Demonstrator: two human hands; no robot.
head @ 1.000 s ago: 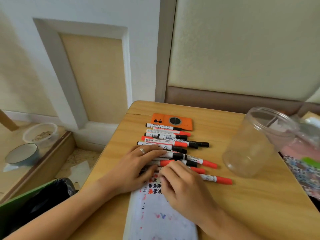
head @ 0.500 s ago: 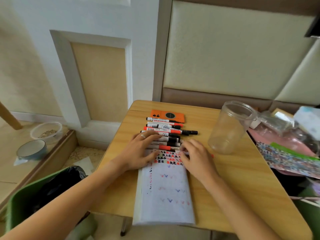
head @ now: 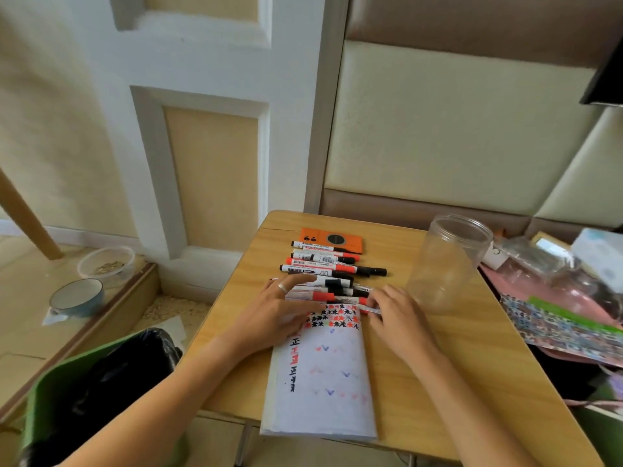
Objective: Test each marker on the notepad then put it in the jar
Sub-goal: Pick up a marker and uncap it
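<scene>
Several red-capped and black-capped markers [head: 323, 264] lie in a row across the wooden table [head: 455, 365]. Below them lies the white notepad [head: 323, 382], covered with red, black and blue test marks. A clear, empty plastic jar [head: 448, 261] stands upright to the right of the markers. My left hand [head: 279, 315] rests flat on the nearest markers and the notepad's top left corner, fingers spread. My right hand [head: 397, 318] pinches the right end of the nearest marker [head: 370, 310] at the notepad's top right corner.
An orange flat device [head: 332, 240] lies behind the markers. Plastic bags and patterned packets [head: 556, 298] crowd the table's right edge. A green bin with a black liner [head: 84, 382] stands at the left, with two bowls [head: 77, 296] on the floor beyond.
The view has pulled back and tilted up. My right hand has slid from above the notepad's top to the right end of the nearest marker. My left hand has stayed on the markers.
</scene>
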